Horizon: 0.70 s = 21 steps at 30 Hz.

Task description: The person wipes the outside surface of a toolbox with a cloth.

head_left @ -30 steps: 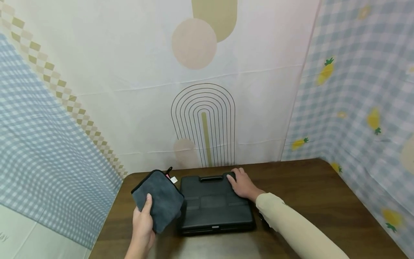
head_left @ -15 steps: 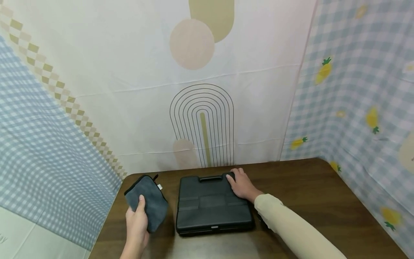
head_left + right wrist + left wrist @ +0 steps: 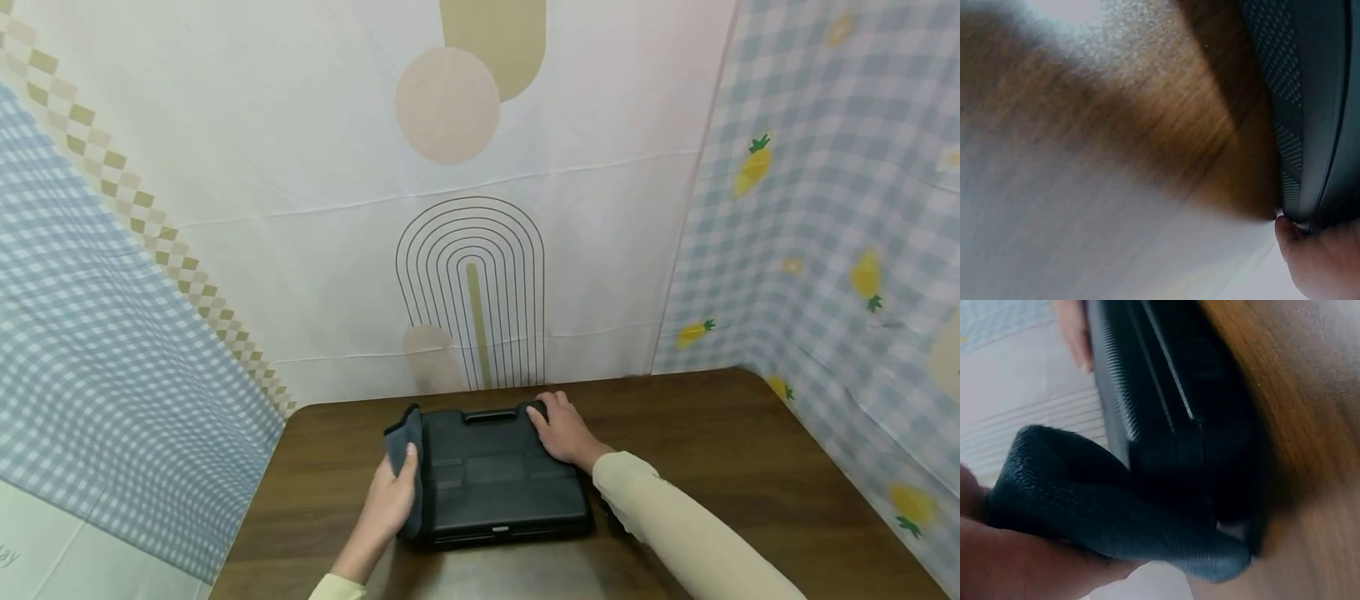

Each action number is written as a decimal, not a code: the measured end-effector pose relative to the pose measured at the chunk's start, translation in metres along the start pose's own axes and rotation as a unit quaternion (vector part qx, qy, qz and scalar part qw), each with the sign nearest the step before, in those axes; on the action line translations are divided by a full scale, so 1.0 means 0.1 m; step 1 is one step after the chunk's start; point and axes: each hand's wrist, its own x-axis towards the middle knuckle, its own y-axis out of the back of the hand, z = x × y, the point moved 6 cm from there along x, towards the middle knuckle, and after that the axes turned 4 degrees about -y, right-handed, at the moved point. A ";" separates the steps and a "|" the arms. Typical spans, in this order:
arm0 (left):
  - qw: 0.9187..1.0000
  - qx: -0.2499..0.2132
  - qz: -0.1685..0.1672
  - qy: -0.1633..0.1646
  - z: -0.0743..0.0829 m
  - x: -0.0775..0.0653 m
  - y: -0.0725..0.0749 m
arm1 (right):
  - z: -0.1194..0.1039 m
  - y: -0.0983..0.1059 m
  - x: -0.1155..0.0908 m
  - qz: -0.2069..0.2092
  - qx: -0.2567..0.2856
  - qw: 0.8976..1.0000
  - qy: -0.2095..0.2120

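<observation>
A black hard plastic case (image 3: 491, 500) lies flat on the wooden table, its carry handle at the far side and a latch at the near side. My left hand (image 3: 390, 497) grips a folded grey cloth (image 3: 405, 442) with black edging, thumb on top, against the case's left side. In the left wrist view the cloth (image 3: 1091, 500) bunches at the case's corner, hiding part of it. My right hand (image 3: 564, 429) holds the case's far right corner, thumb on the lid and fingers over the far edge. The right wrist view shows fingers (image 3: 1329, 259) at that corner.
The brown wooden table (image 3: 705, 467) extends to both sides of the case. A patterned fabric sheet (image 3: 337, 275) hangs right behind its far edge, with checked cloth (image 3: 817, 275) on the right. Something small and dark (image 3: 611, 508) shows beside the case under the right forearm.
My left hand first drew the cloth left, away from the case, then brought it back right against the case's left side. The right hand and case stay in place.
</observation>
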 end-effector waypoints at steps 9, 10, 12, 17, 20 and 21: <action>0.996 0.070 -0.036 -0.039 -0.20 0.11 -0.41 | 0.00 0.00 0.01 0.000 0.000 1.000 -0.001; 0.995 0.079 -0.037 -0.040 -0.21 0.12 -0.41 | 0.00 0.00 0.01 0.001 0.001 1.000 -0.002; 0.994 0.097 -0.042 -0.034 -0.21 0.11 -0.41 | 0.01 0.02 0.01 0.003 0.000 1.000 -0.005; 0.989 0.134 -0.064 -0.013 -0.21 0.08 -0.41 | 0.02 0.01 0.01 0.005 0.006 1.000 -0.010; 0.988 0.142 -0.061 -0.003 -0.25 0.07 -0.42 | 0.03 -0.02 0.00 0.003 0.008 1.000 -0.011; 0.988 0.143 -0.059 -0.002 -0.26 0.08 -0.42 | 0.03 -0.03 0.00 0.002 0.007 1.000 -0.012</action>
